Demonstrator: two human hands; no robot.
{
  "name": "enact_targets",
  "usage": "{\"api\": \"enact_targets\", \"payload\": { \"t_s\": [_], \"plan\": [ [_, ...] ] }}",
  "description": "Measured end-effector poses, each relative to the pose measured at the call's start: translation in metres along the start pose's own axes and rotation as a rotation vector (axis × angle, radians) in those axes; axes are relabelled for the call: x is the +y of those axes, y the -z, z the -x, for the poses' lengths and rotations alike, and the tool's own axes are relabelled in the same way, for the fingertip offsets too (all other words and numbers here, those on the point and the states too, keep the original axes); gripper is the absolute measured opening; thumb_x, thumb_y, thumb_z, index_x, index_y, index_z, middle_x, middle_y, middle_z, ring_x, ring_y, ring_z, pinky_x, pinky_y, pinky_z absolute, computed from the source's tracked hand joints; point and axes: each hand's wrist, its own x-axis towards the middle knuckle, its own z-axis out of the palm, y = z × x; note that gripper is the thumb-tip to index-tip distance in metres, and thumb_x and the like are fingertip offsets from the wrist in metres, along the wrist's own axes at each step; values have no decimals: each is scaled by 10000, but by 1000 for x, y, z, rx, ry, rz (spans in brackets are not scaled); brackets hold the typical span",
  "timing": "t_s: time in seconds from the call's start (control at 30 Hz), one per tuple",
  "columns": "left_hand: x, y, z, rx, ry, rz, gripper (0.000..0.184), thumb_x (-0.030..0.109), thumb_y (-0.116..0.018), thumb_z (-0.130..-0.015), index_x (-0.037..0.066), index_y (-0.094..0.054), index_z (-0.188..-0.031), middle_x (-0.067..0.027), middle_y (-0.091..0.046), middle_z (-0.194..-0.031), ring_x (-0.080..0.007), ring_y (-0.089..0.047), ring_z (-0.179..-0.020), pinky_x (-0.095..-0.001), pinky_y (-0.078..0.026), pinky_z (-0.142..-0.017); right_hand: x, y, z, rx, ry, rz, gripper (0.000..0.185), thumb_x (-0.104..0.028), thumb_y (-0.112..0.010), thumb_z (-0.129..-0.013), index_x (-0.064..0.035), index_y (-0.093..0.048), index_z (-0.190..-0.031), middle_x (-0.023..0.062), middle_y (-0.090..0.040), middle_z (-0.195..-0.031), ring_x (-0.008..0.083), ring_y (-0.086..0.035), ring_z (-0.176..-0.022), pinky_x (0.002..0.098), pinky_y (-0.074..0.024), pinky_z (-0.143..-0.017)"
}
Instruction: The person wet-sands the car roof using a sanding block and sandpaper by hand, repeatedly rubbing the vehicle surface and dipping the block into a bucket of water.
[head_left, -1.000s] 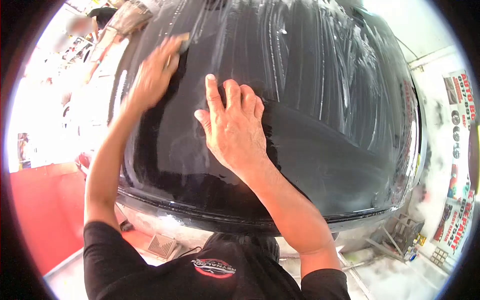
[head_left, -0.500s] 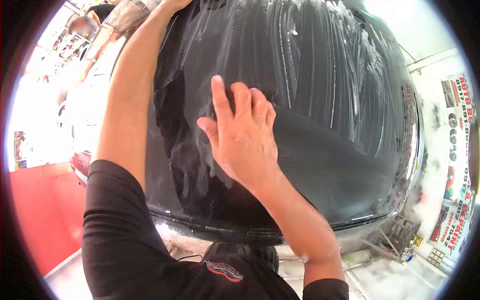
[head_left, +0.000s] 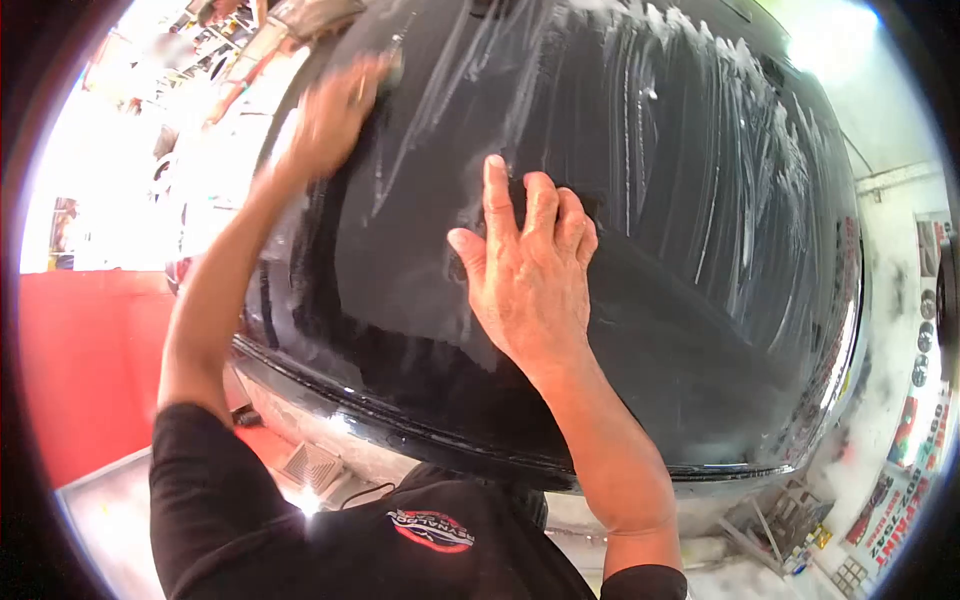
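Note:
A glossy black car panel [head_left: 420, 290] with rounded edges fills the middle of the view, streaked with whitish wet residue [head_left: 740, 150]. My right hand [head_left: 535, 265] lies on it near the centre, fingers spread and nothing in them. Farther off, at the panel's upper left edge, my left hand [head_left: 340, 115] is smeared by motion. A small greenish-dark edge shows by its fingertips; whether this is a held pad cannot be made out. Around the left side the surface looks dark and wet, with thin streaks running toward the far edge.
A red panel [head_left: 95, 370] stands at the left. On the right wall hangs a printed banner [head_left: 900, 440]. A metal frame with small items [head_left: 775, 525] is on the floor at lower right. Upper left, a person [head_left: 220, 10] is partly visible amid clutter.
My left hand has come back from the top edge toward me and the left. The view has shifted, so the panel sits differently. My right hand keeps its spread pose on the panel.

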Motion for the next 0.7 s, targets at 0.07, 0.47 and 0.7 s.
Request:
{"api": "enact_targets", "payload": {
  "t_s": [0.07,0.47,0.7],
  "plan": [
    [10,1,-119,-174,306,-246,421,248,-341,-1088,-1,-626,-1271,-255,-657,-1294,-380,-609,-1244,-500,-488,-1039,0,1,0,7,14,6,657,-386,-686,-954,-72,-501,-1501,168,-472,-1329,377,-457,-1205,535,-389,-1038],
    [92,41,155,-77,-99,58,519,160,-623,-977,46,-528,-1475,-194,-470,-1571,-334,-377,-1511,-491,-297,-1247,3,-1,-1,59,30,53,633,-457,-616,-992,-59,-520,-1474,173,-522,-1279,378,-516,-1175,548,-430,-1011],
    [107,55,196,-173,-176,72,557,101,-608,-976,70,-478,-1516,-186,-467,-1576,-355,-347,-1525,-540,-256,-1255,-2,-3,1,42,58,119,632,-455,-583,-1017,-64,-485,-1505,197,-494,-1296,398,-501,-1178,556,-422,-1006]
  ]
}}
